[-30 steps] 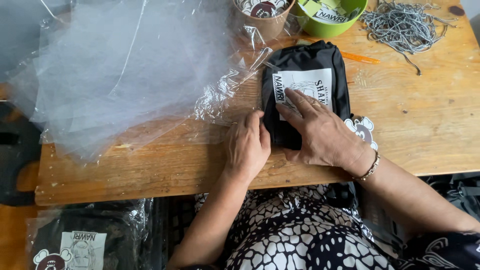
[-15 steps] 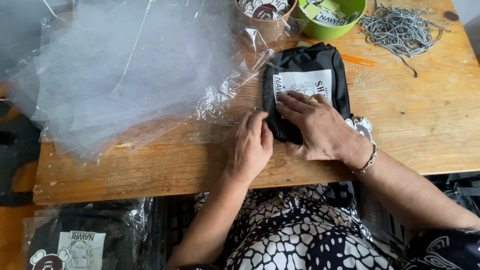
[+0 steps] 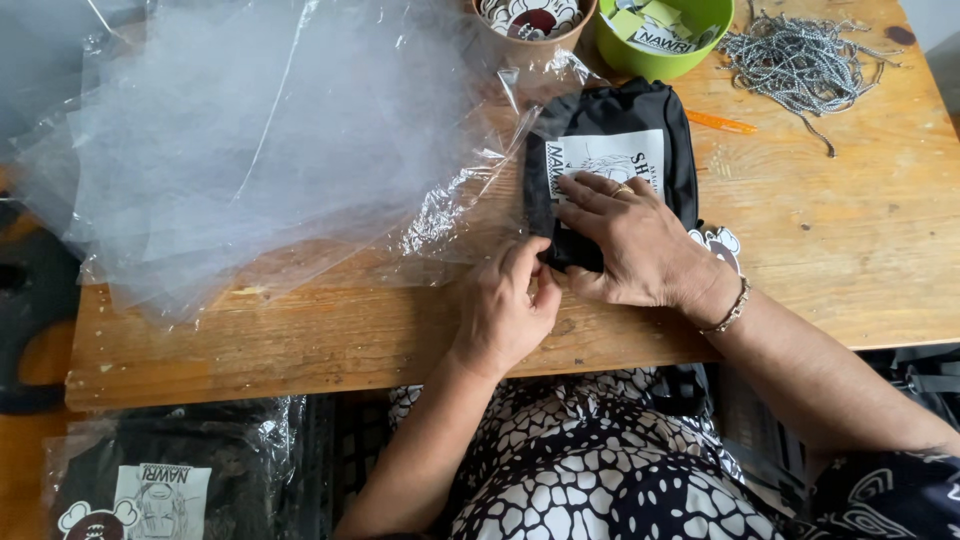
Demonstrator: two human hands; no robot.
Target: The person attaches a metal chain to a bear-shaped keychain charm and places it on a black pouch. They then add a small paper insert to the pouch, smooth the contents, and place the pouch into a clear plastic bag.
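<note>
Mid-bagging step, I'd say: right hand (image 3: 640, 240) pressed flat, fingers spread, on the folded black garment (image 3: 610, 150) at the wooden table (image 3: 850, 260) edge, left hand (image 3: 510, 305) pinching its near-left corner; next likely needs the clear plastic bag (image 3: 470, 200) mouth closed over it

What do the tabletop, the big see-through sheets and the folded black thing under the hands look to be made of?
The tabletop looks like bare, unvarnished wood: visible grain, knots and stains. The see-through sheets look like thin plastic film, glossy and crinkled, with bright glare. The folded black item seems to be soft matte cloth with a white printed panel; the right hand presses it flat, the left hand pinches its near edge.
</note>
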